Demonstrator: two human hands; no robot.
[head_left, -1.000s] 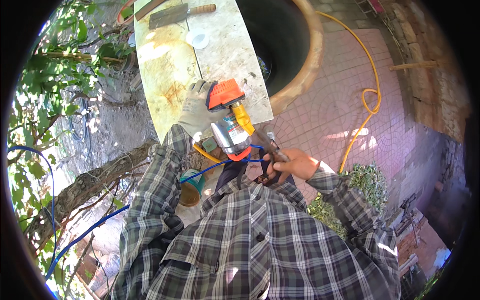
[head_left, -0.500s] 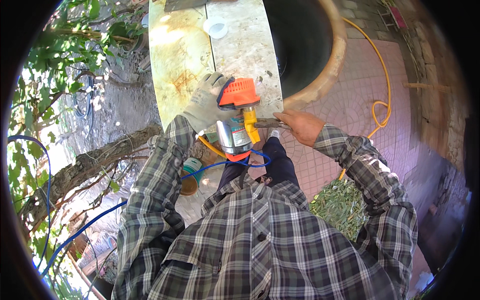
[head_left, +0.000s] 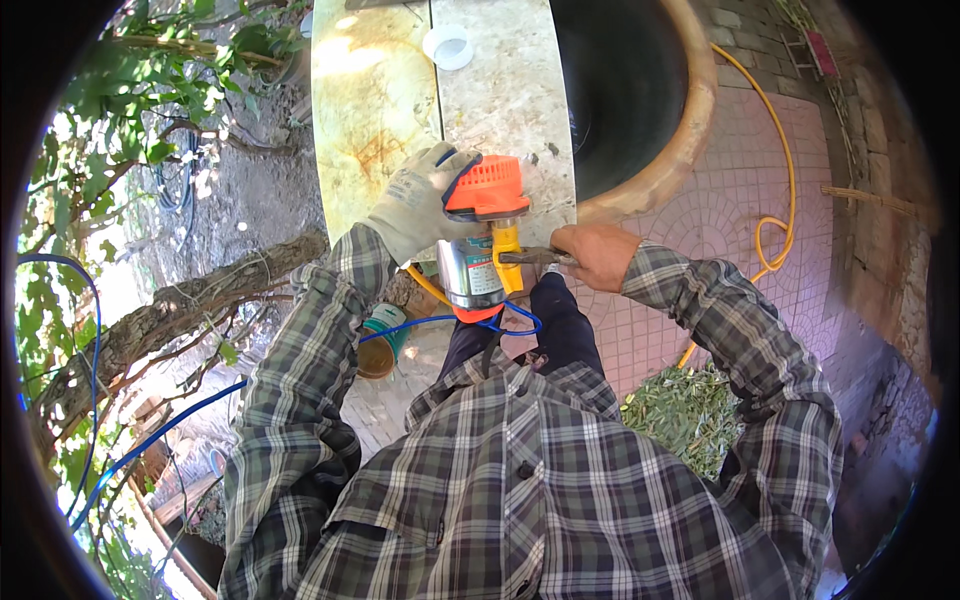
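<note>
A submersible pump (head_left: 466, 275) with a shiny steel body and orange ends is upright in front of my torso. My left hand (head_left: 412, 203), in a pale glove with dark fingertips, is wrapped round the side of its orange top. From the pump's right side juts a yellow fitting (head_left: 506, 240). Bare and closed, my right hand (head_left: 598, 254) grips dark, worn pliers (head_left: 542, 257), whose far end meets the yellow fitting; the jaws are too small to make out. A blue cord (head_left: 408, 325) loops round the pump's lower end.
Beyond the pump lies a stained pale board (head_left: 375, 110) bearing a white plastic cup (head_left: 448, 47). Right of it gapes a large dark vat (head_left: 705, 95) with a thick brown rim. A yellow hose (head_left: 782, 175), leaf pile (head_left: 683, 412), tree branch (head_left: 165, 305) and green-and-white can (head_left: 384, 320) are around.
My right hand and the pliers have shifted slightly, and the pliers lie at a slightly different angle on the yellow fitting. The left hand keeps its hold; the background has slid a little right.
</note>
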